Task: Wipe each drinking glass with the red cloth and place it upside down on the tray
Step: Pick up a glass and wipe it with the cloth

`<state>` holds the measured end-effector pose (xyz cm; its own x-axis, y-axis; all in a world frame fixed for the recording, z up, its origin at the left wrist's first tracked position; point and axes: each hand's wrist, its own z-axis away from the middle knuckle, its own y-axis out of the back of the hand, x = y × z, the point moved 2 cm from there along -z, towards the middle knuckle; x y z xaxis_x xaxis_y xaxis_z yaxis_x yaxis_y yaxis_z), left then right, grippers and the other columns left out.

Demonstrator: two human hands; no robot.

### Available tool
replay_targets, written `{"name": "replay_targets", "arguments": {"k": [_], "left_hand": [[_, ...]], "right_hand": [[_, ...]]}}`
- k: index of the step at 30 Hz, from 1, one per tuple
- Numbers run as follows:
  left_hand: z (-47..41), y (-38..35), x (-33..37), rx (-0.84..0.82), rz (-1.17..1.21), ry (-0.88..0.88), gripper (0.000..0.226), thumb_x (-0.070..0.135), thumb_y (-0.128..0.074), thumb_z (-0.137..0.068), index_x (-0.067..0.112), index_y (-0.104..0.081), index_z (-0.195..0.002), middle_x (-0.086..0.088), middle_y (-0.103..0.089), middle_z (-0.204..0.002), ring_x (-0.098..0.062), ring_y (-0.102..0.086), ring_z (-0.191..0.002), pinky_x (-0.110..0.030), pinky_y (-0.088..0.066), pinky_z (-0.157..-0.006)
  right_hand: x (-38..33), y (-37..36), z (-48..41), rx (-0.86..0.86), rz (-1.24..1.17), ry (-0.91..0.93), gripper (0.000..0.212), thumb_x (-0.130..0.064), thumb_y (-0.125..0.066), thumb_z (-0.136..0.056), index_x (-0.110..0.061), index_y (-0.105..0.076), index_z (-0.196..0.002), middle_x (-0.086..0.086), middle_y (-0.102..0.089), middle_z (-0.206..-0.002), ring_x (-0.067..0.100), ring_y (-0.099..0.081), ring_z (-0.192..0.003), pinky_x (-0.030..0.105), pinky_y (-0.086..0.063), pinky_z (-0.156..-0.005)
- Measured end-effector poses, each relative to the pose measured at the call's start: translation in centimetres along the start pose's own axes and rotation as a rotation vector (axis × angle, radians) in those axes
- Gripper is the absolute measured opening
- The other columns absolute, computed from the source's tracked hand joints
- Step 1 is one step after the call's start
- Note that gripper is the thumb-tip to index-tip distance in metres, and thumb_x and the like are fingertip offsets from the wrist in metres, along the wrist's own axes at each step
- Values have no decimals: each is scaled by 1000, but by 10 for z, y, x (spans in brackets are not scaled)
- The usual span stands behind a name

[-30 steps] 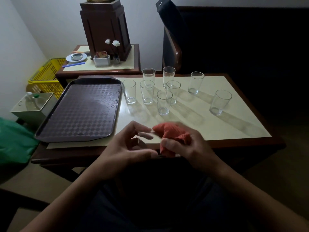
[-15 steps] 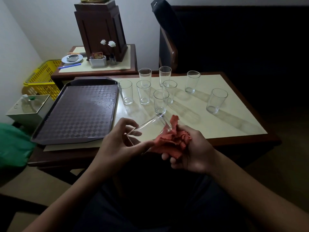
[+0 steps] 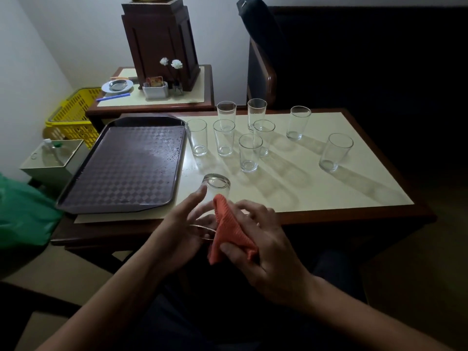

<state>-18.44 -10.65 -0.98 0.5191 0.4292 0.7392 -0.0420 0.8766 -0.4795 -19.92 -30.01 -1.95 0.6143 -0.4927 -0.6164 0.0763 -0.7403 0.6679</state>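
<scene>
Over table [image 3: 329, 198] near edge | L hand [image 3: 182, 231] holds glass [image 3: 215, 188] | R hand [image 3: 263, 249] grips red cloth [image 3: 228, 231]

tray [image 3: 121, 168] on table [image 3: 329, 188] | eight upright glasses [image 3: 250, 153] on table, right of tray, nearest just beside its right rim | held glass [image 3: 215, 191] off tray's near right corner, between left hand [image 3: 177, 231] and cloth [image 3: 228, 229] in right hand [image 3: 258, 244] | side table [image 3: 152, 102] behind tray | basket [image 3: 73, 115] behind-left of tray | box [image 3: 53, 160] left of tray
</scene>
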Motion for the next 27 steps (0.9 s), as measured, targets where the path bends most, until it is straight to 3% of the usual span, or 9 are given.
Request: {"name": "replay_targets", "arguments": {"k": [3,6,9,10,12,16,21,25,27], "left_hand": [[2,1,-2,-80,-96,2,63,51,-62,-95,4,-60,-137,-22,-63,-119,-31,-62,-100,-46,-44,-94],[4,-12,-4,-131,-70,7,43,35,-61,-89,9,-62,-124,-26,-67,-113,-38,-64,-103,-51,-45,-104],[3,-17,-4,-138,-77,11,48,48,-65,-88,12,-55,-119,-11,-49,-95,-25,-55,-87,-42,-47,-83],[2,-15,-4,-109,-85,9,54,53,-64,-89,8,-55,-116,-8,-52,-91,-22,-57,-84,-39,-51,-79],[-1,-8,-7,-53,-66,-2,59,57,-60,-91,6,-56,-120,-9,-65,-94,-22,-66,-83,-37,-57,-74],[2,-13,-9,-11,18,-1,47,54,-58,-98,10,-57,-117,-10,-61,-93,-21,-61,-78,-34,-48,-74],[-1,-14,-1,173,73,-30,49,56,-53,-96,12,-60,-116,-8,-60,-87,-21,-58,-73,-36,-48,-71],[-3,-3,3,298,186,-66,47,56,-51,-101,15,-52,-124,-7,-63,-101,-27,-67,-85,-45,-53,-79],[-2,-4,-3,282,202,-69,56,54,-56,-97,12,-46,-133,-12,-69,-111,-34,-67,-102,-49,-49,-89]], "right_hand": [[11,12,-15,149,-206,-147,42,-42,-67,-100,-22,-69,-136,-12,-58,-127,8,-61,-112,19,-48,-94],[12,26,-24,235,-300,-236,41,-23,-74,-99,-25,-64,-140,-15,-70,-119,5,-70,-105,16,-54,-85],[-6,26,-14,170,-189,38,33,-5,-79,-92,-13,-70,-123,-5,-71,-115,8,-69,-104,23,-54,-87],[-13,22,-8,123,-166,140,31,-2,-80,-89,-8,-71,-118,-1,-70,-116,12,-69,-107,26,-54,-89],[-14,17,-7,81,-184,173,31,-1,-79,-88,-7,-72,-118,0,-70,-116,12,-69,-107,26,-54,-91],[6,26,-21,124,-362,-237,32,-13,-75,-97,-26,-67,-125,-14,-75,-109,6,-74,-100,27,-60,-85],[-11,12,-3,45,-344,-126,34,-8,-73,-90,-24,-60,-117,-13,-67,-97,10,-67,-83,18,-51,-73],[-10,6,-2,52,-223,141,41,-9,-85,-89,-5,-65,-124,5,-66,-126,14,-67,-119,29,-56,-97],[-4,2,-6,91,-171,135,46,-15,-87,-90,-4,-64,-129,5,-65,-131,16,-65,-123,33,-56,-100]]}}
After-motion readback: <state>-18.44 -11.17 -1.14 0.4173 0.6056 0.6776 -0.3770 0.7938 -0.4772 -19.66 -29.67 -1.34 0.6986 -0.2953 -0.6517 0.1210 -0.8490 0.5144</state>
